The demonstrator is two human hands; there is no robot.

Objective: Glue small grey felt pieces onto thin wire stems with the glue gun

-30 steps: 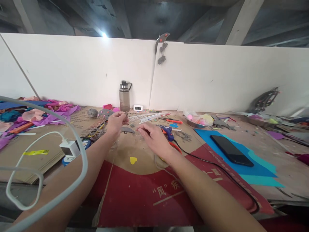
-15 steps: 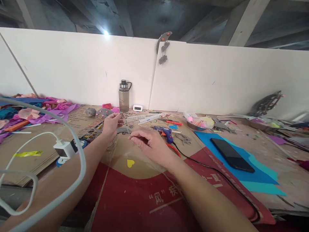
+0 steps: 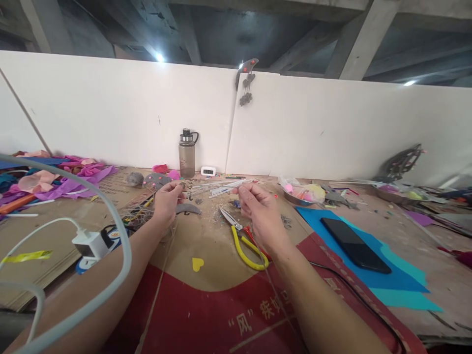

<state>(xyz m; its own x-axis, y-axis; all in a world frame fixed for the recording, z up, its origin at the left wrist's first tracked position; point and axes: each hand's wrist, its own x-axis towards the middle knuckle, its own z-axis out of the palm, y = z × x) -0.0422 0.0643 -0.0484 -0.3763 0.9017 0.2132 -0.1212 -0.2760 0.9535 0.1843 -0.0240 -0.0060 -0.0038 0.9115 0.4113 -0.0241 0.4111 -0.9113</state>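
My left hand (image 3: 167,202) is closed in a pinch over the back of the cardboard, fingertips on what looks like the end of a thin grey string. My right hand (image 3: 260,209) pinches the same kind of string (image 3: 262,253), and a length hangs below its palm. Between the hands the line is too fine to follow. Under the left fingers lie a grey crescent (image 3: 189,210) and a small grey heart (image 3: 199,200). Yellow-handled scissors (image 3: 238,251) lie left of my right wrist, and a yellow paper heart (image 3: 198,264) sits nearer me.
A bottle (image 3: 187,156) and small white clock (image 3: 208,171) stand by the white panel. At right, a phone (image 3: 354,244) rests on blue sheets (image 3: 403,280). White cables (image 3: 127,246) cross the left foreground near a plug adapter (image 3: 90,244). A bowl (image 3: 300,199) holds colourful bits.
My right hand has moved right and up, away from the left hand, which stays about where it was. The yellow-handled scissors now show; the glue gun is mostly hidden behind my right hand.
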